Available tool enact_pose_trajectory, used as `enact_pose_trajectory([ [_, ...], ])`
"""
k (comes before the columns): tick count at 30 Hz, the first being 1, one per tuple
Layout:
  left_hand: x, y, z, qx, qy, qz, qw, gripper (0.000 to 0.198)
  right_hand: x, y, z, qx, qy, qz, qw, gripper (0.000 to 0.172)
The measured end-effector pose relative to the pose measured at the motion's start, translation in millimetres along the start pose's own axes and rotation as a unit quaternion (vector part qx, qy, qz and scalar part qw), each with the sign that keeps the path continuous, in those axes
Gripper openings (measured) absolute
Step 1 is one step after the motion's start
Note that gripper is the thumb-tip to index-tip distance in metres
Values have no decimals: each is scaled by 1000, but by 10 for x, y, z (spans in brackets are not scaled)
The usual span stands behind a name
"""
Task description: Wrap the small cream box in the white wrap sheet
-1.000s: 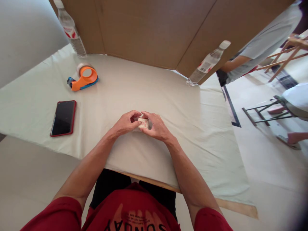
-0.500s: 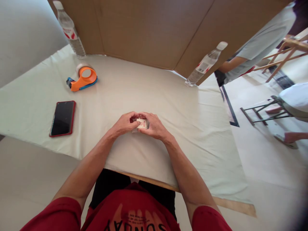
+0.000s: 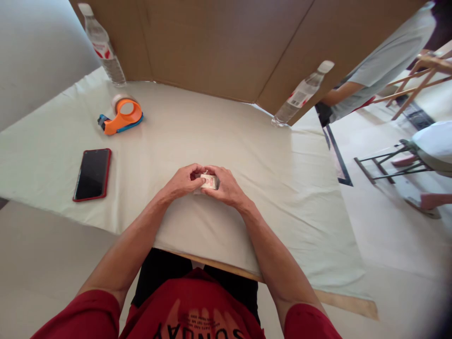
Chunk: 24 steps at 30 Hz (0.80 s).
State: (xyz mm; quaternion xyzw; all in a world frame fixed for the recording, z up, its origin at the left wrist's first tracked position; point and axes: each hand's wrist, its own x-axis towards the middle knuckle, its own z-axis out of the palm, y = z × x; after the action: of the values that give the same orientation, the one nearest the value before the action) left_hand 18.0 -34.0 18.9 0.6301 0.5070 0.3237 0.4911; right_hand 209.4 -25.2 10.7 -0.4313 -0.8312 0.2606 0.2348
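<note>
Both of my hands meet over the middle of the table (image 3: 275, 188), which is covered with a pale cloth. My left hand (image 3: 181, 182) and my right hand (image 3: 228, 188) are closed from either side on a small white box with red print (image 3: 208, 181), held just above the cloth. The fingers cover most of the box, so only its top face shows.
A red-cased phone (image 3: 92, 173) lies face up at the left. An orange tape dispenser (image 3: 122, 115) sits behind it. Two water bottles (image 3: 102, 44) (image 3: 300, 94) stand against a cardboard screen (image 3: 226, 42). Another person sits at the right behind the screen, near folding stands.
My hands have drawn slightly closer together around the small box; everything else on the table stays put.
</note>
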Motion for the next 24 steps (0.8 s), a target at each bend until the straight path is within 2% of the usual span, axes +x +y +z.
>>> enact_pose_trajectory([
  [7, 32, -74, 20, -21, 18, 8, 1000, 36, -11, 57, 9, 37, 15, -6, 999, 63],
  [11, 46, -56, 0, -41, 98, 11, 994, 36, -24, 120, -29, 133, 21, 5, 991, 71],
  [15, 58, -53, -49, -77, 180, 7, 981, 35, -26, 195, -9, 267, 116, 76, 954, 56],
  [18, 80, -97, -70, -146, 204, -7, 968, 34, -19, 236, 54, 300, 185, 107, 930, 51],
  [21, 106, -145, -69, -223, 206, -23, 952, 35, -17, 245, 107, 303, 210, 106, 924, 52],
  [24, 108, -143, -67, -255, 196, -38, 946, 34, -31, 227, 111, 310, 198, 109, 923, 52],
])
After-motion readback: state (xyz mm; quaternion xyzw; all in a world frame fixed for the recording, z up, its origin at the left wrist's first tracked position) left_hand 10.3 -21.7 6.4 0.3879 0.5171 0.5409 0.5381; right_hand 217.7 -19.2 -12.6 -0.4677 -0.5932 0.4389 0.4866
